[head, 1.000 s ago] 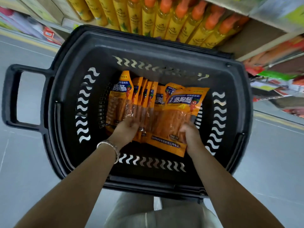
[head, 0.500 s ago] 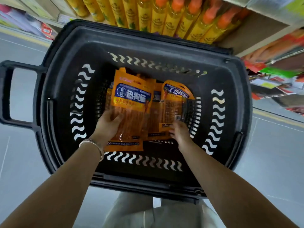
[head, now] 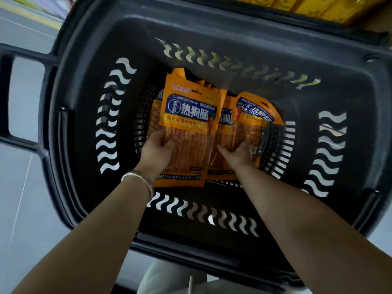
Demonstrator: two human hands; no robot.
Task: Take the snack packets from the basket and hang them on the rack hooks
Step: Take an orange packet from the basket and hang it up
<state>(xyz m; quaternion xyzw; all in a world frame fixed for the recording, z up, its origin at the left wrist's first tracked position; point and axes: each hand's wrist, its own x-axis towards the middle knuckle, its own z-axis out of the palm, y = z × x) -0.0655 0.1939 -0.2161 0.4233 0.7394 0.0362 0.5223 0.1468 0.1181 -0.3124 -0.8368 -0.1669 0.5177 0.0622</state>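
Note:
Several orange snack packets with blue labels lie in a stack inside the black plastic basket (head: 212, 32). My left hand (head: 158, 150) grips the front packet stack (head: 191, 115) at its left lower part, thumb over the clear window. My right hand (head: 239, 154) grips another packet (head: 254, 115) on the right side of the pile, fingers curled on its lower half. More packets sit hidden behind the front ones. No rack hooks are in view.
The basket's handle (head: 8, 98) sticks out at the left over grey floor (head: 25, 209). Yellow bottles (head: 307, 5) on a shelf run along the top edge. My light trousers (head: 169, 281) show below the basket.
The view has moved closer to the basket. My left hand has turned the front packets face-up and lifted them slightly; my right hand has shifted onto the right packet.

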